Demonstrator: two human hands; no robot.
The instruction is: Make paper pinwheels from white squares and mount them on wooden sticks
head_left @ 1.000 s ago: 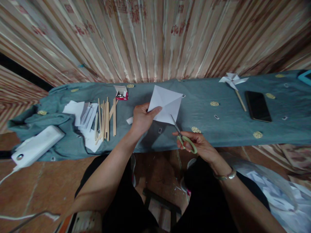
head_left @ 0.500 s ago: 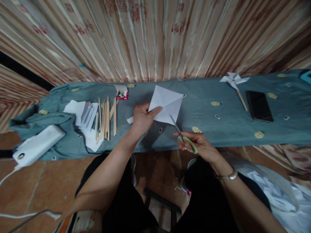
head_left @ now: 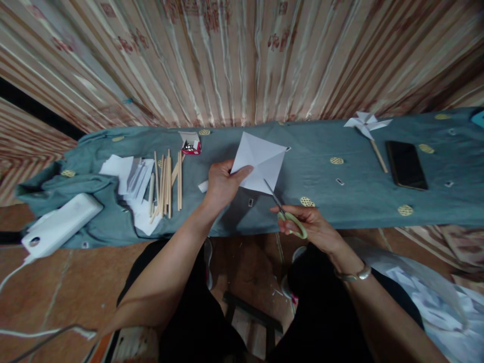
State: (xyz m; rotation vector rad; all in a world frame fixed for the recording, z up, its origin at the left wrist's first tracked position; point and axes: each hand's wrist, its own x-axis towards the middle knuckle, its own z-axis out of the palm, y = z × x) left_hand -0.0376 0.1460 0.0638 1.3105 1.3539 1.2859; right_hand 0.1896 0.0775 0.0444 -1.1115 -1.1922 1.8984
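Observation:
A square of white paper with diagonal creases is raised above the cloth in front of me. My left hand grips it by the left corner, thumb on top and fingers underneath. My right hand is wrapped around the green handles of a pair of scissors. The scissor blades point up and left and lie at the paper's lower right corner, along a crease. Whether the blades are parted there is too small to tell.
Several wooden sticks and white paper pieces lie left. Behind them is an open red box of small metal pieces. At right are a paper pinwheel and a phone. A white device sits at the left edge.
Almost nothing differs. Both hands, the paper and the scissors hold nearly the same position; the view has shifted very slightly.

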